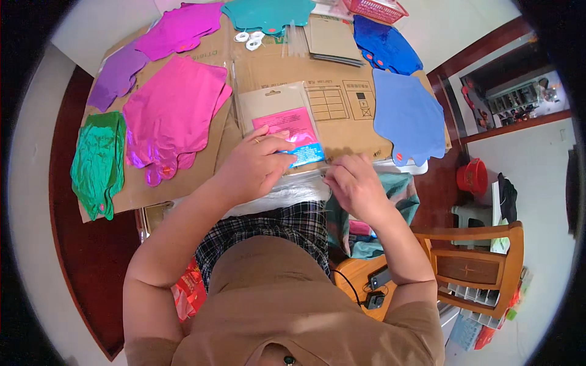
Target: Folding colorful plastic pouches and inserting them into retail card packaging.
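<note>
A flat clear plastic packet (278,99) lies on the cardboard in front of me, with a grey card and a pink and blue printed label inside. My left hand (259,161) has its bent fingers on the packet's lower left part, holding it. Beside the lower right corner, my right hand (357,186) is closed with its fingertips pinched together. Whatever sits between those fingertips is too small to make out. Under both hands, clear plastic (274,198) hangs over the near edge of the table.
Flat foil balloons surround the packet: pink (177,113), green (97,161), purple (116,73), magenta (183,27), teal (268,15), dark blue (387,46) and light blue (409,113). White ribbon rolls (250,39) and grey cards (332,39) lie farther back. A wooden chair (470,268) stands right.
</note>
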A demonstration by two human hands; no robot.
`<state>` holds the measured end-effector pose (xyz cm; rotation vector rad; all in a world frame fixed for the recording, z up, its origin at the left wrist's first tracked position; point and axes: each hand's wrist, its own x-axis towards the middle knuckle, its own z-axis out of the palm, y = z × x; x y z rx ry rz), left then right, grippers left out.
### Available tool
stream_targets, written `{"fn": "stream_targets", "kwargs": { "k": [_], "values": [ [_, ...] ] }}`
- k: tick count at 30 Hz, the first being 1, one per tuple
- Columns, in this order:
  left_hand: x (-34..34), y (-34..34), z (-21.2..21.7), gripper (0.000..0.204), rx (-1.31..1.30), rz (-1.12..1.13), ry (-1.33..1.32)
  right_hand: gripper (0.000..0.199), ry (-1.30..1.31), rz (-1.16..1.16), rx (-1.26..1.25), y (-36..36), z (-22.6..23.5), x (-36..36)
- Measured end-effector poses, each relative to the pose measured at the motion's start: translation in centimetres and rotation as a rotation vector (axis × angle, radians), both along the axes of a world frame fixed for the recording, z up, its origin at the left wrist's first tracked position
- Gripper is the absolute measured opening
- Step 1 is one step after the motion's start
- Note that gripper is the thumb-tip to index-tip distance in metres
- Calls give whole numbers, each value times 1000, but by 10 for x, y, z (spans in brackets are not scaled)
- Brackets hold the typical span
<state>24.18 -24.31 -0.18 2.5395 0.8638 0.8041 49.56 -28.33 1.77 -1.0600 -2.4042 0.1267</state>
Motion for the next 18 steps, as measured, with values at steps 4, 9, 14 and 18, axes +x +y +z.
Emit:
{"fn": "stream_targets", "kwargs": {
  "k": [4,9,14,18],
  "values": [
    [0,1,-1,24,18,-3,-14,20,89,-73,-11,3,5,-1],
    [1,1,-2,24,35,-1,-8,20,-4,-2,65,12,-7,0],
    [1,1,-1,23,45,0,-3,16,-65,4,134,12,-7,-1],
    [1,1,-1,23,48,-4,-1,12,-80,11,110,12,-5,-2]
  ]
}}
